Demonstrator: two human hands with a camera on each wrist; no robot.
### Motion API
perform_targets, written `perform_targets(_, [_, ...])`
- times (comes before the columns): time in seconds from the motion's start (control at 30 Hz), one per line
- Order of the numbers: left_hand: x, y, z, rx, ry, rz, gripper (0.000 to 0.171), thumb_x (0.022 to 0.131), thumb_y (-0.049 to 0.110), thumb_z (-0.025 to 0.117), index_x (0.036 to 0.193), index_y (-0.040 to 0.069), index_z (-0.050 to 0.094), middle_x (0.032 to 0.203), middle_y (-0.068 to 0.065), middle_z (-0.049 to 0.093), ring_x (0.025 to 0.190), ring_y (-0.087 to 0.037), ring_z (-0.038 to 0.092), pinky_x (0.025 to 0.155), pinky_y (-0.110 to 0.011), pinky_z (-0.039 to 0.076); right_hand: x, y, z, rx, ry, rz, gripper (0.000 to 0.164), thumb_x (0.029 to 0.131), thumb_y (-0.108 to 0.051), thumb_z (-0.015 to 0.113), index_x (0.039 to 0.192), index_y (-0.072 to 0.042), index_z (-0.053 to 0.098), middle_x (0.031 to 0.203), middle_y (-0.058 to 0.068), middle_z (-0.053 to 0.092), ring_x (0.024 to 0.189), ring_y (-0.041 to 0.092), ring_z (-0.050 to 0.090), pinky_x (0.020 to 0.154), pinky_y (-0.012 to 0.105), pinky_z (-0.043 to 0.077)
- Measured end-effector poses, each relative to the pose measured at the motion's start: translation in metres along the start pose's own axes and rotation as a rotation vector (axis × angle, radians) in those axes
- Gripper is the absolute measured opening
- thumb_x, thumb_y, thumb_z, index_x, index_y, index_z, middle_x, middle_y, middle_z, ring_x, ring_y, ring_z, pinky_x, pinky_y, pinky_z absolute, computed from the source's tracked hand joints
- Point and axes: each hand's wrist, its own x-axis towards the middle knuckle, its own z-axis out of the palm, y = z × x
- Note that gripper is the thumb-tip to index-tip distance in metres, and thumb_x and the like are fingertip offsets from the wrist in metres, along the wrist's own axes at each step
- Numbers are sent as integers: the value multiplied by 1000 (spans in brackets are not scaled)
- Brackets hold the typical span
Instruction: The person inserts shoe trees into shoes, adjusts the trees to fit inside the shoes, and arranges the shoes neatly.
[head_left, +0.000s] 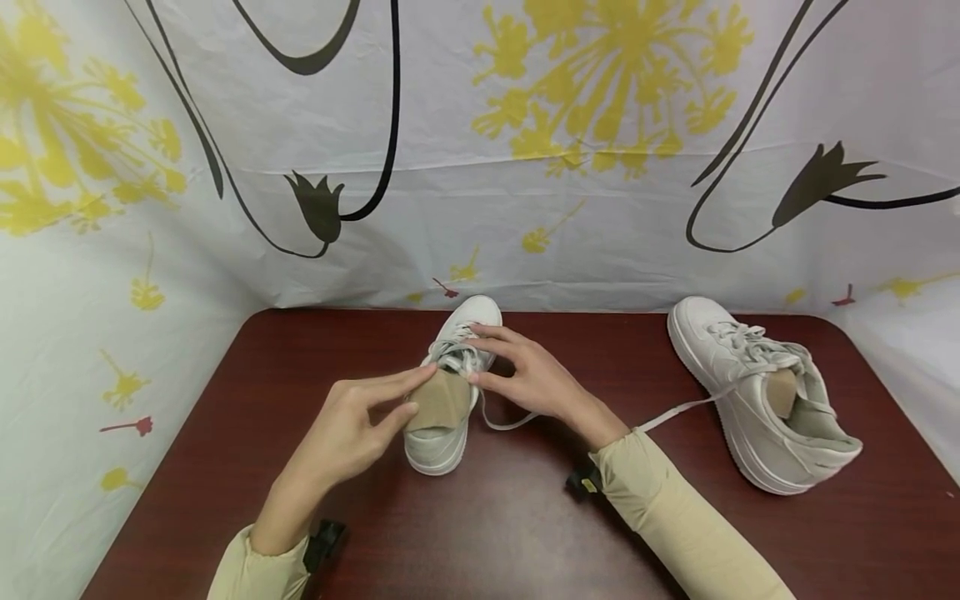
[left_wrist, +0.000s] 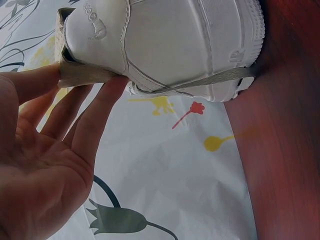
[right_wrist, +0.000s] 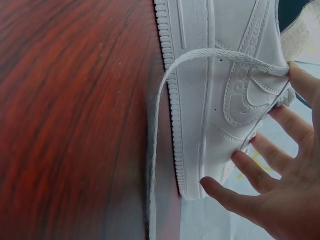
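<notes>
A white lace-up sneaker (head_left: 444, 454) stands on the table, toe away from me, with a folded brown cardboard insert (head_left: 441, 400) sticking out of its opening. My left hand (head_left: 348, 425) holds the insert's left side between thumb and fingers; the left wrist view shows the cardboard (left_wrist: 82, 75) by the thumb and fingertips. From the other side, my right hand (head_left: 536, 375) spreads its fingers over the sneaker's laces (head_left: 457, 354). In the right wrist view its fingertips touch the upper, the thumb beside a lace (right_wrist: 220, 52) that hangs down to the table.
A second white sneaker (head_left: 750, 442) stands at the right, toe away, with a brown insert (head_left: 781, 392) inside and a loose lace (head_left: 682, 408) stretching toward my right sleeve. The dark red table (head_left: 510, 533) meets a flower-patterned white cloth (head_left: 480, 233) at the back and sides.
</notes>
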Motion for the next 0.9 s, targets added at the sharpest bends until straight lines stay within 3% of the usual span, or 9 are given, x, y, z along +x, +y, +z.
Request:
perform_targets(0.2, [1, -2, -1, 7, 2, 27, 44, 90, 11, 73, 133, 17, 66, 130, 3, 64, 118, -14, 61, 99, -25, 47, 1, 0, 0, -8, 8, -2, 50, 92, -41, 70, 138, -25, 61, 151, 0, 46, 140, 20, 41, 110, 46, 37])
perform_targets(0.4, [5, -9, 1, 26, 7, 62, 46, 87, 6, 76, 131, 13, 67, 126, 0, 66, 115, -15, 63, 95, -32, 51, 0, 0, 0, 9, 13, -12, 50, 92, -39, 71, 137, -22, 62, 151, 0, 47, 139, 20, 42, 110, 45, 38])
perform_targets(0.67, [5, -21, 6, 43, 4, 40, 46, 85, 8, 78, 130, 14, 68, 124, 0, 68, 112, -16, 66, 91, -37, 54, 0, 2, 3, 3, -5, 15, 52, 92, -46, 69, 139, -27, 60, 152, -3, 45, 140, 17, 40, 110, 44, 37])
perform_targets(0.9, [7, -26, 4, 41, 5, 32, 50, 83, 8, 80, 130, 18, 68, 122, 6, 69, 99, -12, 64, 81, -31, 53, 1, 4, 2, -4, 5, 0, 52, 91, -46, 70, 139, -28, 60, 152, -3, 45, 139, 18, 41, 110, 44, 38])
